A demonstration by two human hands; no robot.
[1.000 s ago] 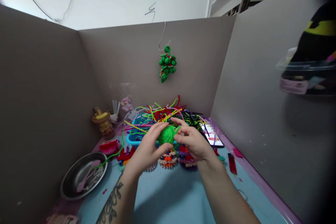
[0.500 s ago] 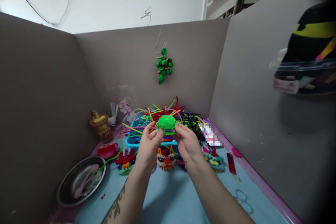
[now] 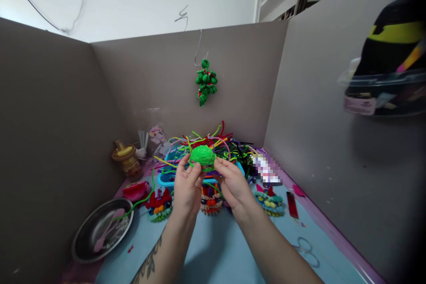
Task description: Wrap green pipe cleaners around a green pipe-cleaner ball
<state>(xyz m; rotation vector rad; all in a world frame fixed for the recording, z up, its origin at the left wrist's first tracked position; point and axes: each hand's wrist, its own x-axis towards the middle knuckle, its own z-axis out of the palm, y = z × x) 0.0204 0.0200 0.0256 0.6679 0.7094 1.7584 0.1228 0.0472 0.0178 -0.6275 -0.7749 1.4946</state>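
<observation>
A bright green rounded piece (image 3: 202, 155), built of coiled pipe cleaners by its look, is held up in the air between both hands. My left hand (image 3: 189, 177) pinches its left edge between thumb and fingers. On the other side, the fingertips of my right hand (image 3: 230, 179) grip its right edge. Right behind it lies a blue tray (image 3: 166, 179) heaped with pipe cleaners (image 3: 229, 146) in many colours. Below the hands, an orange and beige pipe-cleaner figure (image 3: 211, 202) sits on the table, partly covered by my wrists.
A red figure (image 3: 159, 204) and a teal figure (image 3: 269, 202) flank my arms. A metal bowl (image 3: 80, 235) holds a pink spoon-like tool (image 3: 108, 230). Scissors (image 3: 308, 253) and a red strip (image 3: 292, 205) lie right. A green ornament (image 3: 206, 82) hangs from the back panel.
Both hands have shifted a little to the left with the green piece, which is now slightly tilted. My grip on it stays the same.
</observation>
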